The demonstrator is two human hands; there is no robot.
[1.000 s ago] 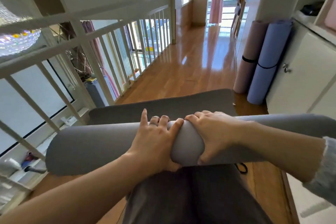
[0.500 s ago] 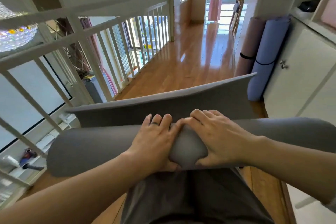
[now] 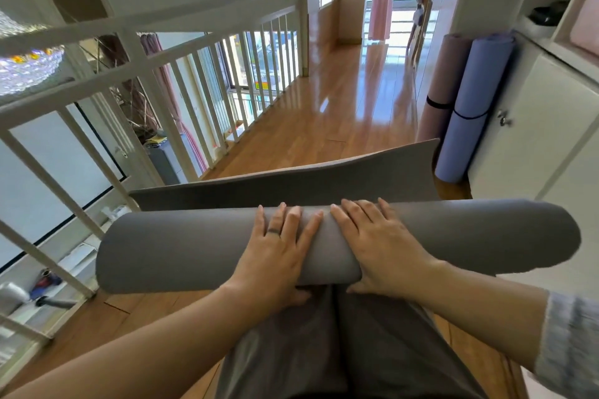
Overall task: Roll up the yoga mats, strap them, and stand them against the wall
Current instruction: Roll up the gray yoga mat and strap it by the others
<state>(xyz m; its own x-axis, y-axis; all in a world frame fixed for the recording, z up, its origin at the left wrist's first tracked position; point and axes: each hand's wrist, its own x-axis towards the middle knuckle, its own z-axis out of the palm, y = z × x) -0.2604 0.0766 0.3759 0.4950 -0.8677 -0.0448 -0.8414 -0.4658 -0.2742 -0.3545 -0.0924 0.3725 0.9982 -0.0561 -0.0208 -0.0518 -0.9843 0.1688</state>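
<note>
Both of your hands have flattened since a second ago: the fingers that were hooked over the roll now lie straighter across its top, and the loose end of the mat, which lay on the floor, stands lifted behind the roll.

Head view, looking down and forward. Your left hand (image 3: 280, 249) and right hand (image 3: 379, 243) rest side by side on the middle of the grey mat (image 3: 181, 249). It is a thick roll lying crosswise just in front of your grey trousers (image 3: 340, 350). The fingers (image 3: 293, 220) of both hands are open and spread, pressing on the roll's top; the thumbs sit low on its near side. A dark ring (image 3: 274, 231) shows on one left finger. The unrolled flap (image 3: 291, 185) rises from behind the roll, its far edge tilted up at the right.

Past it runs a glossy wooden floor (image 3: 324, 113). At the right, a pink mat (image 3: 444, 74) and a blue mat (image 3: 476, 87) stand upright, rolled, touching each other; each has a dark strap around it. The blue one stands against a white cabinet (image 3: 534, 146). A white railing (image 3: 162, 52) runs along the left.
</note>
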